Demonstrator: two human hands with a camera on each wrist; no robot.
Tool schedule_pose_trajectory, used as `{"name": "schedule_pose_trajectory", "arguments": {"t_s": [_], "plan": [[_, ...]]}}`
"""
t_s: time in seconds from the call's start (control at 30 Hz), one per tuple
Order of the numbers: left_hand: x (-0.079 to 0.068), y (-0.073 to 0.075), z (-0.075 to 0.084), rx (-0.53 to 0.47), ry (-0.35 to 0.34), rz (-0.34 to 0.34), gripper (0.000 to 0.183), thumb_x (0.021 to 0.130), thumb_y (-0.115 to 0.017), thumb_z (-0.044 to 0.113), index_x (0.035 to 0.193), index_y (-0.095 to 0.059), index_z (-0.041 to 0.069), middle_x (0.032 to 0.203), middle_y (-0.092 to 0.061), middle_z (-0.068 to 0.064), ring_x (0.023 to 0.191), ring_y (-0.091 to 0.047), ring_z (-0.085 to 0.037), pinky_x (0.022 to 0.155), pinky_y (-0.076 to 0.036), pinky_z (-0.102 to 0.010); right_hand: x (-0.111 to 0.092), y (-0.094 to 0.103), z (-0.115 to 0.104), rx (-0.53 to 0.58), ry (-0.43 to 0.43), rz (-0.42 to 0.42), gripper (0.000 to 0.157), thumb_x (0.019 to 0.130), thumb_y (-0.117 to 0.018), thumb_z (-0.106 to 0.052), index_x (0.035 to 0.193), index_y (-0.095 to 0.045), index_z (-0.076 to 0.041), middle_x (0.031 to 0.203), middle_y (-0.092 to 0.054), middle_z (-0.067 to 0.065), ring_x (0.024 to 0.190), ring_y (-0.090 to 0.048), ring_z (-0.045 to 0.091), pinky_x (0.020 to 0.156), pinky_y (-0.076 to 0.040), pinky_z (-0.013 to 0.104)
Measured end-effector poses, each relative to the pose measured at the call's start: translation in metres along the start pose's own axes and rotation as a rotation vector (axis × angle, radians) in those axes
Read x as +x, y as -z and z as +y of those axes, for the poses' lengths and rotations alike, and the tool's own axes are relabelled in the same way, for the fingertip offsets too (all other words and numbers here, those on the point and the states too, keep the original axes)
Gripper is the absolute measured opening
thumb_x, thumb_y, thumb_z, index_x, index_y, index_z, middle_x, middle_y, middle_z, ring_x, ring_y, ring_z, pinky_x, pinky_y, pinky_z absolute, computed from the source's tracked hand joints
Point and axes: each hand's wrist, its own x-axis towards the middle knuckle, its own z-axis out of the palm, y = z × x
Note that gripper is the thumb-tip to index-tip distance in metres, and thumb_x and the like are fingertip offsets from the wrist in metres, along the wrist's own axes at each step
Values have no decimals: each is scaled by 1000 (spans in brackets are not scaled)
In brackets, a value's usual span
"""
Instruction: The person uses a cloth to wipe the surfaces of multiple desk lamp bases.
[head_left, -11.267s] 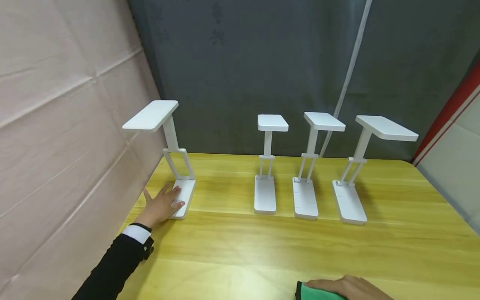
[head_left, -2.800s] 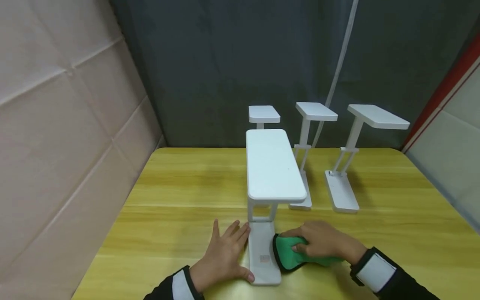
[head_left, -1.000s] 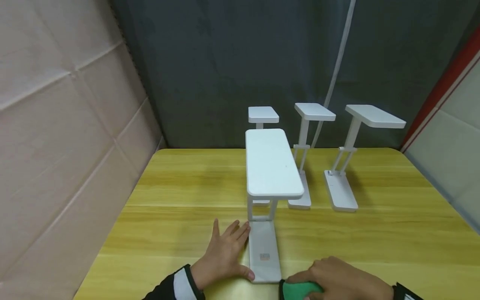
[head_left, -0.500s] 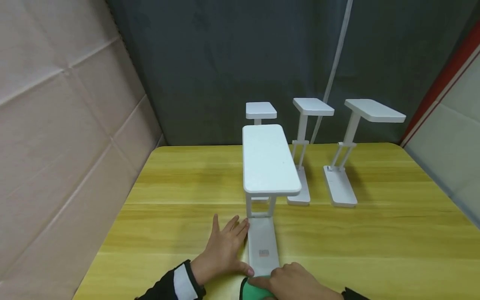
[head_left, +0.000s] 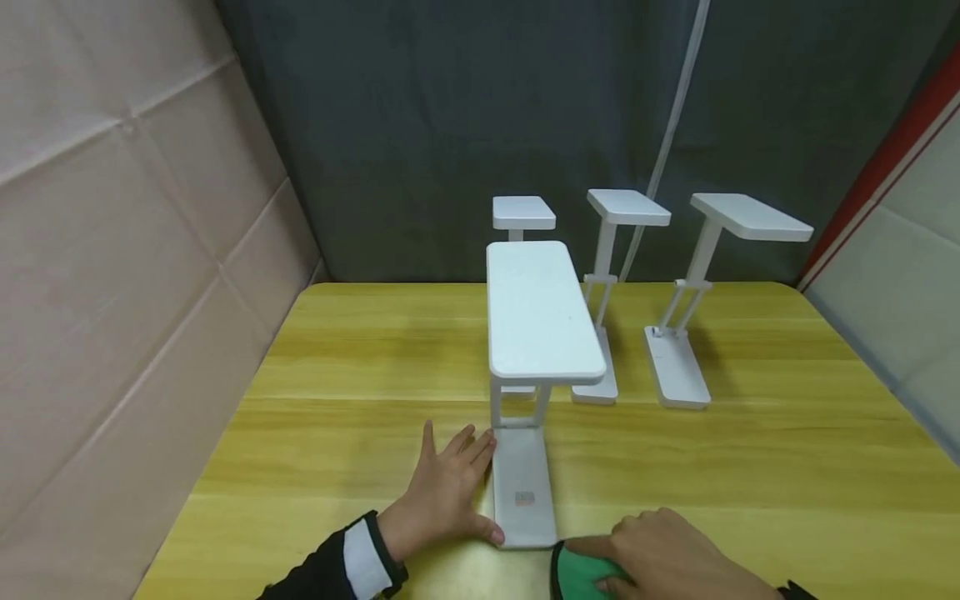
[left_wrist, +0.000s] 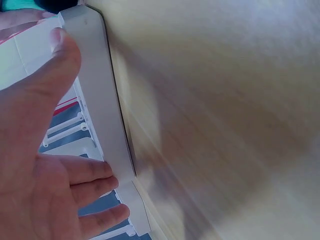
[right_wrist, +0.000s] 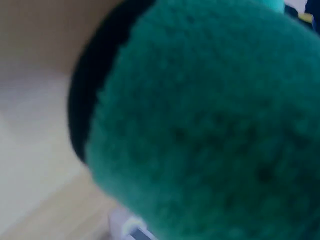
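Note:
A white folding desk lamp (head_left: pixel 523 483) stands nearest me, its flat panel raised above its base. My left hand (head_left: pixel 438 500) is spread beside the base, fingertips along its left edge and thumb at the front left corner. The left wrist view shows these straight fingers (left_wrist: pixel 92 172) against the base's side (left_wrist: pixel 100 90). My right hand (head_left: pixel 667 550) holds a green cloth (head_left: pixel 588 575) with black edging, right at the base's front right corner. That fuzzy cloth (right_wrist: pixel 210 125) fills most of the right wrist view and hides the fingers there.
Behind stand three similar white lamps: one partly hidden lamp (head_left: pixel 523 212), a middle lamp (head_left: pixel 628 207) and a right lamp (head_left: pixel 678 367). The wooden table (head_left: pixel 360 350) meets a pale wall covering (head_left: pixel 150 333) at left and a dark curtain (head_left: pixel 412 142) behind.
The near lamp came from the far left to the front middle. My right hand moved the cloth from the base's right side to its front edge, then back right. The left hand stayed lately.

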Motion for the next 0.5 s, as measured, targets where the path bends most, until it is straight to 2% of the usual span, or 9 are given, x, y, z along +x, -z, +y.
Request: {"name": "schedule_pose_trajectory", "arguments": {"t_s": [0.1, 0.23, 0.37, 0.5], "plan": [[0, 1, 0, 6, 2, 7, 113, 54, -51, 84, 136, -34, 8, 142, -33, -4, 129, -28, -27, 94, -13, -72, 8, 1, -9, -17, 122, 37, 35, 86, -52, -51, 118, -54, -37, 53, -33, -22, 46, -29, -5, 41, -29, 15], [3, 4, 1, 78, 10, -4, 114, 52, -53, 84, 134, -37, 7, 140, -36, -5, 129, -29, -27, 95, -14, -70, 37, -10, -29, -112, 268, 82, 39, 88, -43, -57, 122, -49, -38, 55, -33, -22, 44, -25, -7, 38, -25, 13], [8, 11, 6, 189, 6, -50, 114, 52, -52, 85, 134, -38, 8, 139, -37, -4, 129, -29, -25, 96, -17, -68, 55, -19, -41, -222, 237, 89, 39, 89, -46, -52, 126, -44, -40, 53, -32, -17, 43, -26, -3, 36, -24, 16], [9, 15, 10, 238, 21, -101, 113, 53, -50, 86, 135, -37, 9, 140, -36, -2, 128, -30, -23, 97, -17, -67, 52, -22, -39, -256, 181, 120, 38, 88, -49, -50, 124, -47, -39, 55, -39, -14, 45, -28, -1, 36, -25, 18]]}}
